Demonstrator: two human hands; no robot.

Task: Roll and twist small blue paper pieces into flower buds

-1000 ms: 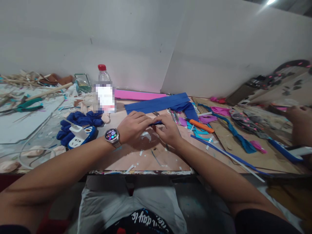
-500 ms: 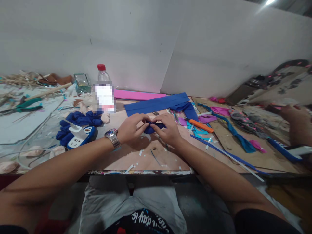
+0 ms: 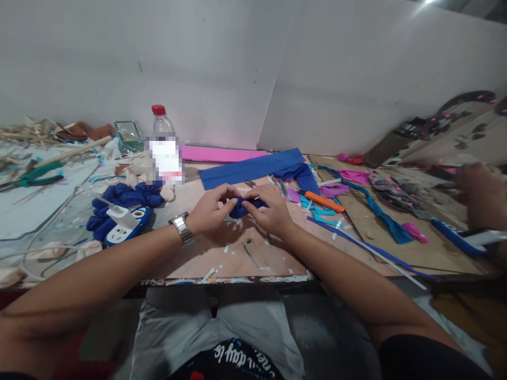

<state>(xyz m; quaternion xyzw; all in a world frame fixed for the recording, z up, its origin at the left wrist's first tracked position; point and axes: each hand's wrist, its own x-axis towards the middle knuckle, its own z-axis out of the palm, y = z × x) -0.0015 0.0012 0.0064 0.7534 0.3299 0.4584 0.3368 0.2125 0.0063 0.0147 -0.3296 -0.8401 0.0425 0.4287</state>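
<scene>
Between my two hands is a small bunched piece of dark blue fabric [image 3: 239,209], held just above the table. My left hand [image 3: 212,210] pinches its left side between thumb and fingers. On the other side my right hand [image 3: 271,210] grips it, thumb in front and fingers curled behind; part of the fabric is hidden under those fingers. Behind the hands lies a flat blue fabric strip [image 3: 249,169], with a folded blue piece [image 3: 308,179] at its right end. An orange-handled cutter [image 3: 325,202] rests to the right of my right hand.
At left sit gathered blue fabric pieces [image 3: 134,196], a blue-and-white power strip [image 3: 127,227], green-handled pliers [image 3: 41,175] and a red-capped bottle [image 3: 162,124]. A pink strip [image 3: 222,154] lies by the wall. On the right, another person's hand [image 3: 481,192] is near a cardboard sheet [image 3: 364,227].
My fingers have shifted on the blue fabric, and its bunched part shows more between my thumbs. The whole view has moved slightly. The other person's hand at right has moved.
</scene>
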